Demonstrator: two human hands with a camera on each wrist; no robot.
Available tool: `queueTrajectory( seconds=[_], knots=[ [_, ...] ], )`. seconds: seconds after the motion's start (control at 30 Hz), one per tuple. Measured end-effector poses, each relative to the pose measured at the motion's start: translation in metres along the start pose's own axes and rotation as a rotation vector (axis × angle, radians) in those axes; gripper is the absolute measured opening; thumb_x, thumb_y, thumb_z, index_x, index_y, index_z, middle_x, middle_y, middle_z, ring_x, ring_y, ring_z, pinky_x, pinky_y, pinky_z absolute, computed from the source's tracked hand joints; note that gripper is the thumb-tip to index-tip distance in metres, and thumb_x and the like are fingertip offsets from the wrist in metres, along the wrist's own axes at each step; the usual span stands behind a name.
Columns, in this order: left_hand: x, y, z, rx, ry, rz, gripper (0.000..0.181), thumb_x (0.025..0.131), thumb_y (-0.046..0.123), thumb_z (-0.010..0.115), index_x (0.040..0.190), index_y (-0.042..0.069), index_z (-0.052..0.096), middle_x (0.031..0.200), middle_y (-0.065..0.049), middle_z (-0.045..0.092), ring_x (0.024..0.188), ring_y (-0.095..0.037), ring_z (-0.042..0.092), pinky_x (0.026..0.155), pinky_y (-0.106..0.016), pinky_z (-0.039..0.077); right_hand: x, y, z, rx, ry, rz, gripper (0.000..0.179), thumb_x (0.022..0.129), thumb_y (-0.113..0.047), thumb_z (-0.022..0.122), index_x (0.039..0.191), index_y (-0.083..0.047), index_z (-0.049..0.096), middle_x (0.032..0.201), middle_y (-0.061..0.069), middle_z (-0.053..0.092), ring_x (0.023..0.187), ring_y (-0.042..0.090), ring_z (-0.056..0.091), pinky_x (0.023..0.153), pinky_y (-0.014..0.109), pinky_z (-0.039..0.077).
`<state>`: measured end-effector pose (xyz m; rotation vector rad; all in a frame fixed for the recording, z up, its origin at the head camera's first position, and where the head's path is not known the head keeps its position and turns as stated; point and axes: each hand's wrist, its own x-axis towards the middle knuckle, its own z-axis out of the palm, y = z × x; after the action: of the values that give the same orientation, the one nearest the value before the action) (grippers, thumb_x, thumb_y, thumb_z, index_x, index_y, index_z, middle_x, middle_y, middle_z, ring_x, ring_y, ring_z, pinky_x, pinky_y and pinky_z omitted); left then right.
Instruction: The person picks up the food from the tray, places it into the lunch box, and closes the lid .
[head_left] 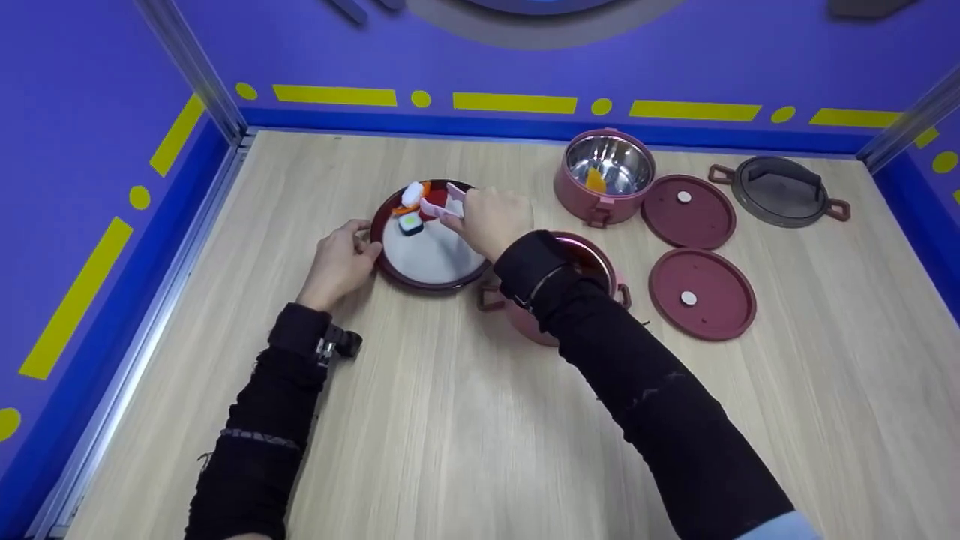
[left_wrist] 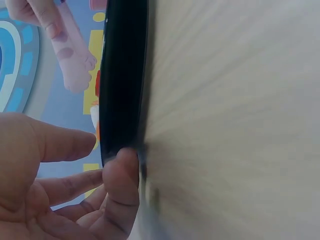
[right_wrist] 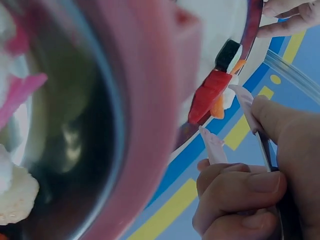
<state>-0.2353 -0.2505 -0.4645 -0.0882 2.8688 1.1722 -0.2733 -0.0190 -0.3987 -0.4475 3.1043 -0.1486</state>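
Note:
My right hand (head_left: pixel 499 219) grips tongs with pink tips (right_wrist: pixel 214 145), held over the far side of a round plate (head_left: pixel 431 259). The spread tips stand at a red sushi piece (right_wrist: pixel 210 95), one to each side in the right wrist view. Beside it on the plate lie a white-and-orange sushi piece (head_left: pixel 412 196) and a dark-wrapped sushi roll (head_left: pixel 410 223). At the plate's left rim is my left hand (head_left: pixel 341 262), its fingers loosely bent. One fingertip (left_wrist: pixel 122 162) touches the dark rim, while the thumb is apart from it in the left wrist view.
Under my right forearm stands a pink pot (head_left: pixel 529 322) with side handles and white and pink pieces inside. Behind it is another pink pot (head_left: pixel 581 195) holding a yellow-orange piece. Two dark red lids (head_left: pixel 701 292) and a glass lid (head_left: pixel 780 199) lie to the right.

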Motion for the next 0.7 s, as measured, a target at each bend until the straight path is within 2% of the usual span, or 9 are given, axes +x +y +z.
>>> queueTrajectory(
  seconds=[0.13,0.23,0.4,0.53,0.57,0.63,0.7],
  knots=[
    [-0.001,-0.001,0.001,-0.008,0.004,-0.003,0.046,0.102,0.019,0.057,0.145,0.003,0.052,0.092,-0.007,0.061,0.079,-0.021,0.056,0.072,-0.03,0.044,0.002,-0.008,0.0,-0.02,0.013,-0.02,0.056,0.097,-0.062,0.057,0.087,-0.01,0.074,0.065,0.0,0.039,0.063,0.023,0.052,0.048,0.031,0.028],
    [-0.001,-0.003,0.003,-0.008,0.007,0.001,0.046,0.102,0.019,0.056,0.145,0.003,0.053,0.093,-0.008,0.063,0.079,-0.021,0.057,0.073,-0.03,0.044,0.002,-0.013,0.001,-0.044,0.022,-0.026,0.056,0.097,-0.062,0.059,0.086,-0.009,0.075,0.064,0.0,0.039,0.066,0.024,0.059,0.048,0.032,0.027],
    [-0.001,-0.003,0.004,-0.023,0.009,0.003,0.045,0.102,0.019,0.057,0.145,0.003,0.053,0.095,-0.008,0.063,0.08,-0.02,0.056,0.074,-0.029,0.043,0.003,-0.016,0.001,-0.069,0.022,-0.011,0.054,0.097,-0.06,0.06,0.089,-0.009,0.077,0.067,0.002,0.045,0.077,0.029,0.07,0.051,0.035,0.035],
    [0.0,-0.004,0.004,-0.031,0.006,0.002,0.045,0.102,0.019,0.057,0.145,0.003,0.054,0.096,-0.008,0.063,0.081,-0.02,0.056,0.074,-0.029,0.043,0.003,-0.013,-0.001,-0.082,0.004,-0.019,0.051,0.098,-0.057,0.061,0.092,-0.009,0.076,0.067,0.002,0.044,0.071,0.026,0.065,0.05,0.034,0.034],
    [0.0,-0.004,0.004,-0.031,0.006,0.004,0.045,0.102,0.019,0.057,0.144,0.003,0.054,0.096,-0.008,0.064,0.082,-0.02,0.057,0.075,-0.03,0.043,0.002,-0.012,-0.002,-0.085,-0.009,-0.021,0.05,0.098,-0.056,0.061,0.094,-0.009,0.076,0.067,0.002,0.046,0.071,0.025,0.064,0.05,0.034,0.033],
    [0.0,-0.005,0.004,-0.035,0.007,0.005,0.045,0.102,0.019,0.057,0.144,0.003,0.054,0.096,-0.008,0.063,0.083,-0.021,0.057,0.076,-0.03,0.043,0.001,-0.011,-0.007,-0.094,-0.036,-0.02,0.05,0.098,-0.056,0.061,0.095,-0.009,0.076,0.07,0.004,0.056,0.074,0.025,0.065,0.053,0.034,0.041],
    [0.0,-0.006,0.003,-0.032,0.011,0.012,0.045,0.102,0.018,0.057,0.144,0.002,0.054,0.096,-0.008,0.063,0.085,-0.022,0.057,0.079,-0.031,0.043,-0.001,-0.009,-0.012,-0.107,-0.065,-0.019,0.05,0.098,-0.056,0.06,0.098,-0.009,0.076,0.079,0.007,0.067,0.08,0.027,0.069,0.061,0.037,0.05]
  ],
)
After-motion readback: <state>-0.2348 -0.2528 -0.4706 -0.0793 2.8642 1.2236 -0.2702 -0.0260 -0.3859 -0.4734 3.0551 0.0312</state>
